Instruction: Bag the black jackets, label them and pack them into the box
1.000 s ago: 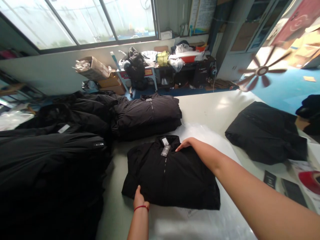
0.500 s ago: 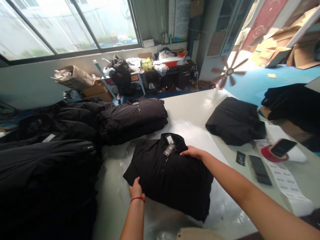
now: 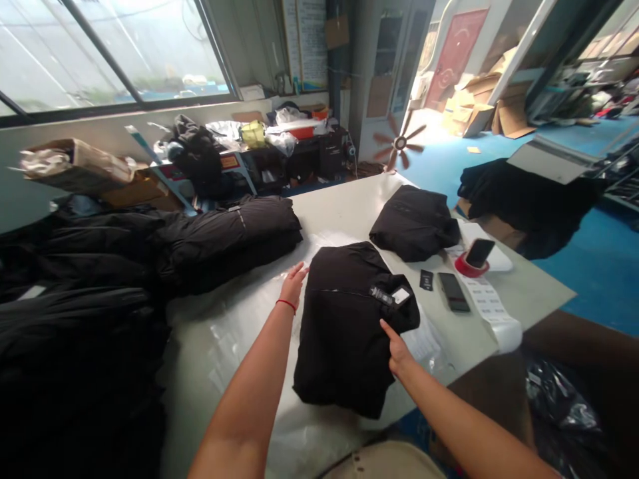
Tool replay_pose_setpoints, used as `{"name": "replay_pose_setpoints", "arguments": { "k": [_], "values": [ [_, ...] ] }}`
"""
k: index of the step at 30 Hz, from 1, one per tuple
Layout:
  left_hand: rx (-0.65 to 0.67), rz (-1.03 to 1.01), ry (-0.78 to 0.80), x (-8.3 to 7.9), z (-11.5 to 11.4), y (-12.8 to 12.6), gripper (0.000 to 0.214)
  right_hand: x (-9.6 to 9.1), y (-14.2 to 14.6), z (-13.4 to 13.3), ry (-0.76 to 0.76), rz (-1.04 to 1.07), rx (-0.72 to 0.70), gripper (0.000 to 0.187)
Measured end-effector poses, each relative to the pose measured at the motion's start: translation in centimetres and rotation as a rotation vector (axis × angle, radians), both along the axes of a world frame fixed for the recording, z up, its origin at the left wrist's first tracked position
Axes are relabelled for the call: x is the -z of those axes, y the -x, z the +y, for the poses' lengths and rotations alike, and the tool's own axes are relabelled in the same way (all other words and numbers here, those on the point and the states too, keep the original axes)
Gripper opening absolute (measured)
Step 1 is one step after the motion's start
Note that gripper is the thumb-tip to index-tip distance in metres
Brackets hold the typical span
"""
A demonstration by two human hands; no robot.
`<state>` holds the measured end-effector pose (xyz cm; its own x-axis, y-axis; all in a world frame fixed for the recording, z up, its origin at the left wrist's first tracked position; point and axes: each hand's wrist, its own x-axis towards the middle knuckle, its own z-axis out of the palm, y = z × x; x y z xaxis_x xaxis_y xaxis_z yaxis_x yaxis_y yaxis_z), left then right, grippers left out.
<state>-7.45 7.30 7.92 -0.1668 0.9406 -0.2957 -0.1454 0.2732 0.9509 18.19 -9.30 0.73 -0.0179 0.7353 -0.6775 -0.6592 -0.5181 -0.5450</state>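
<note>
Head view, folded black jacket (image 3: 344,326) lying near the white table's (image 3: 344,199) front edge, left hand (image 3: 293,286) open just beside it, right hand (image 3: 398,354) on its side edge, grip unclear, plastic sheet (image 3: 224,346) spread leftward.

The bare left forearm (image 3: 239,406) and right forearm (image 3: 449,426) run out of the frame's lower edge into bare left hand (image 3: 293,286) and right hand (image 3: 397,352); a thin red cord bracelet (image 3: 285,305) circles the left wrist.

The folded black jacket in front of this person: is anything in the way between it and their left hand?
Nothing visible stands between them. The left hand is right beside the edge of the folded black jacket, over the clear plastic sheet.
</note>
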Motion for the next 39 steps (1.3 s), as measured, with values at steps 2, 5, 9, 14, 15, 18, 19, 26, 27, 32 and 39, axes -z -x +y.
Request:
{"name": "replay_pose_setpoints", "arguments": {
  "k": [2, 5, 9, 14, 15, 18, 19, 26, 27, 32, 39],
  "values": [
    [0.066, 0.040, 0.020, 0.1, -1.4, -0.3, 0.047, 0.5, 2.3, -2.3, 0.045, 0.097, 0.000, 0.054],
    [0.115, 0.178, 0.041, 0.9, -4.1, 0.5, 0.047, 0.9, 6.4, -4.9, 0.047, 0.117, -0.060, 0.054],
    [0.173, 0.296, 0.117, 3.0, -8.1, 2.4, 0.039, 1.0, 10.9, -7.0, 0.133, 0.008, -0.173, 0.041],
    [0.321, 0.484, 0.075, 5.5, -12.8, 3.2, 0.028, 0.1, 10.8, -7.5, 0.287, -0.018, -0.822, 0.028],
    [0.354, 0.572, 0.042, 5.8, -13.6, 3.0, 0.027, -0.3, 10.0, -7.2, 0.248, -0.022, -0.925, 0.028],
    [0.407, 0.893, -0.051, 6.0, -15.7, 1.6, 0.031, -1.5, 7.0, -5.2, 0.034, -0.263, -0.901, 0.025],
    [0.404, 0.986, -0.078, 5.9, -16.3, 0.9, 0.034, -1.9, 5.7, -4.3, -0.020, -0.421, -0.814, 0.021],
    [0.516, 1.145, -0.176, 4.7, -18.2, -5.0, 0.027, -1.8, -1.7, -0.1, -0.052, -1.378, -0.867, 0.024],
    [0.534, 1.149, -0.148, 4.7, -18.2, -5.9, 0.027, -1.4, -2.1, -0.1, -0.074, -1.389, -0.948, 0.028],
    [0.511, 1.197, 0.014, 4.9, -17.4, -10.3, 0.035, 0.4, -3.0, -0.5, -0.238, -1.311, -1.136, 0.029],
    [0.361, 1.121, 0.238, 5.7, -16.2, -12.1, 0.026, -0.5, -5.5, 1.5, -0.234, -0.877, -1.116, 0.011]
  ]
}}
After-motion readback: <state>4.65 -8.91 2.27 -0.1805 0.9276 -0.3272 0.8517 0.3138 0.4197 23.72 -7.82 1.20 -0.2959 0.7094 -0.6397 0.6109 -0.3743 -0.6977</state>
